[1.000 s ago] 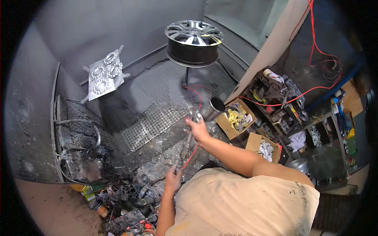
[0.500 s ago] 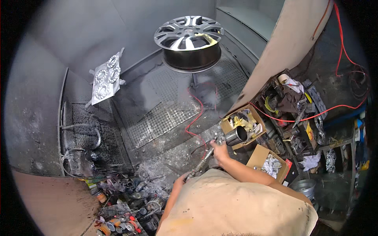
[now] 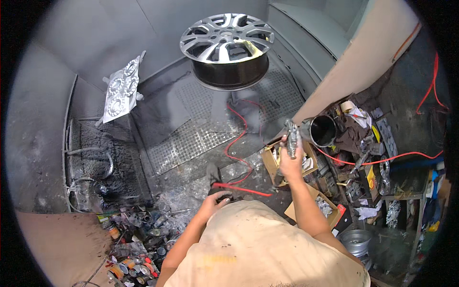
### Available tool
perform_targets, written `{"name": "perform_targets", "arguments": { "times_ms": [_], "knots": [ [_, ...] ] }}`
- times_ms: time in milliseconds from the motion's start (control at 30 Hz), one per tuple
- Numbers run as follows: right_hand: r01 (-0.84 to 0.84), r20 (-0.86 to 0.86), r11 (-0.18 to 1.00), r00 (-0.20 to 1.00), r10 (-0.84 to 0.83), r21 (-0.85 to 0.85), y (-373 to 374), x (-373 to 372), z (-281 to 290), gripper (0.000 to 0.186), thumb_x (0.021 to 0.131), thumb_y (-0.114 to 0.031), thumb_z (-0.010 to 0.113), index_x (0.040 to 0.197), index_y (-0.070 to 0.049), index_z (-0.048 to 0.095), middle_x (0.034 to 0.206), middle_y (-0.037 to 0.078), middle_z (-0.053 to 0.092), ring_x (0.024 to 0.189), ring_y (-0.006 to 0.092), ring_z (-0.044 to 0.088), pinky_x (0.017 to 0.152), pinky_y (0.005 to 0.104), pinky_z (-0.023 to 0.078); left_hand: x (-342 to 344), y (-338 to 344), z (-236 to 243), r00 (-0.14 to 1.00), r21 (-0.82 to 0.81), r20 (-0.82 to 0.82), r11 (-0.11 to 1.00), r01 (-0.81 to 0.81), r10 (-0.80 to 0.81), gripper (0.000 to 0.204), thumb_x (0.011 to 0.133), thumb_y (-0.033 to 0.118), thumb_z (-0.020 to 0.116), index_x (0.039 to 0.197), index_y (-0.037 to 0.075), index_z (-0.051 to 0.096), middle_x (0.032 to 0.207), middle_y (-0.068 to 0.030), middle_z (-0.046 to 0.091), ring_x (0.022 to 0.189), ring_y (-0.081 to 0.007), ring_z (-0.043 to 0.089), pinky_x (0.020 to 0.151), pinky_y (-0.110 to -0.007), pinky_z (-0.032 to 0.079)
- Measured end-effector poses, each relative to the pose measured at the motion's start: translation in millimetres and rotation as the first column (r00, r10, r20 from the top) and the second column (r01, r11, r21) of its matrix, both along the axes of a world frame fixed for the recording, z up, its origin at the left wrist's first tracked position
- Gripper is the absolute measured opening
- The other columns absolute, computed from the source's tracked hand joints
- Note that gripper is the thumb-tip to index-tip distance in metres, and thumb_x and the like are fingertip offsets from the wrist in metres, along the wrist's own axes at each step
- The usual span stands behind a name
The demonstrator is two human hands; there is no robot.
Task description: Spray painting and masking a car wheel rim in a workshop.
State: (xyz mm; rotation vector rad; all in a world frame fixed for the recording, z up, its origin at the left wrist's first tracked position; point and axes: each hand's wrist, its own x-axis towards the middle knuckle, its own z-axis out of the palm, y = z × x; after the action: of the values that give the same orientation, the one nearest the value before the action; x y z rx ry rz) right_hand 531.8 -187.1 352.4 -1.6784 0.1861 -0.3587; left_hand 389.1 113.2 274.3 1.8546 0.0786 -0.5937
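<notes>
My right hand (image 3: 289,161) grips a metallic spray gun (image 3: 292,143) with a round dark cup (image 3: 322,131) at its right, over a cardboard box. My left hand (image 3: 215,203) is closed low beside my shirt, just below a red hose (image 3: 241,190); what its fingers hold is too dark to make out. In front of me an alloy wheel (image 3: 208,51), silver and dark grey with a yellowish patch on its face, lies flat raised on a stand. At the left, a white panel (image 3: 119,105) carries several small silver rings.
Grey booth walls (image 3: 100,38) surround the wheel, with perforated floor plates (image 3: 177,148) below. Cardboard boxes (image 3: 313,210), a cluttered shelf (image 3: 363,138) and a bare rim (image 3: 354,239) are at the right. A heap of cans (image 3: 126,272) lies at the lower left, with red hose along the floor.
My right hand has moved right and up with the spray gun, turning it. My left hand has come away from the gun's lower part, shifting left and down. The view has shifted slightly.
</notes>
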Motion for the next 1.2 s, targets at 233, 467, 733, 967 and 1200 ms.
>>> {"name": "perform_targets", "arguments": {
  "times_ms": [233,467,733,967,1200],
  "knots": [
    [-0.145,-0.336,0.955,0.941,0.053,-0.257,-26.9,41.8,-0.7,0.057,0.085,-0.005,0.055,0.142,-0.004,0.052,0.105,0.014,0.069,0.091,0.0263,0.067,0.083,0.0378,0.052,134.9,18.4,1.6,0.995,-0.266,-0.003,0.959,0.096,-0.1,0.031,0.1,0.018,0.064,0.127,0.004,0.067,0.111,-0.0106,0.073,0.098,-0.0168,0.065,0.088,-0.032,0.052],
    [0.105,-0.644,0.995,0.761,-0.081,-0.002,42.0,51.2,-44.2,0.049,0.094,-0.011,0.063,0.143,-0.006,0.053,0.103,0.007,0.07,0.086,0.0134,0.067,0.066,0.0265,0.055,312.1,16.1,26.6,0.852,-0.152,0.318,0.864,0.479,-0.416,0.027,0.092,0.014,0.071,0.118,0.008,0.071,0.107,-0.01,0.072,0.098,-0.0228,0.069,0.086,-0.037,0.053],
    [-0.069,-0.621,0.997,0.78,0.083,0.046,63.9,107.9,-34.6,0.029,0.096,-0.011,0.063,0.122,0.0,0.059,0.099,0.007,0.068,0.08,0.0139,0.065,0.06,0.0294,0.057,401.3,-86.4,69.1,0.592,-0.222,0.594,0.596,0.771,-0.544,0.019,0.086,0.016,0.075,0.101,0.006,0.072,0.094,-0.0127,0.065,0.09,-0.0348,0.066,0.081,-0.043,0.052],
    [-0.049,-0.554,0.998,0.83,0.066,0.046,33.7,142.7,-39.3,0.016,0.094,-0.01,0.064,0.105,0.001,0.064,0.087,0.004,0.065,0.067,0.0121,0.062,0.057,0.0283,0.049,433.6,-125.5,65.2,0.601,-0.189,0.643,0.662,0.725,-0.475,0.024,0.081,0.016,0.08,0.1,0.005,0.071,0.093,-0.0129,0.062,0.09,-0.0349,0.065,0.076,-0.045,0.053],
    [-0.017,-0.468,0.999,0.883,0.039,0.052,24.3,179.1,-19.2,0.037,0.096,-0.009,0.06,0.131,0.0,0.055,0.093,0.007,0.065,0.069,0.0101,0.061,0.054,0.0269,0.05,469.4,-141.6,73.3,0.504,-0.164,0.693,0.568,0.807,-0.516,0.024,0.084,0.01,0.076,0.107,0.006,0.073,0.096,-0.0121,0.062,0.095,-0.0333,0.062,0.082,-0.042,0.052]
  ]
}}
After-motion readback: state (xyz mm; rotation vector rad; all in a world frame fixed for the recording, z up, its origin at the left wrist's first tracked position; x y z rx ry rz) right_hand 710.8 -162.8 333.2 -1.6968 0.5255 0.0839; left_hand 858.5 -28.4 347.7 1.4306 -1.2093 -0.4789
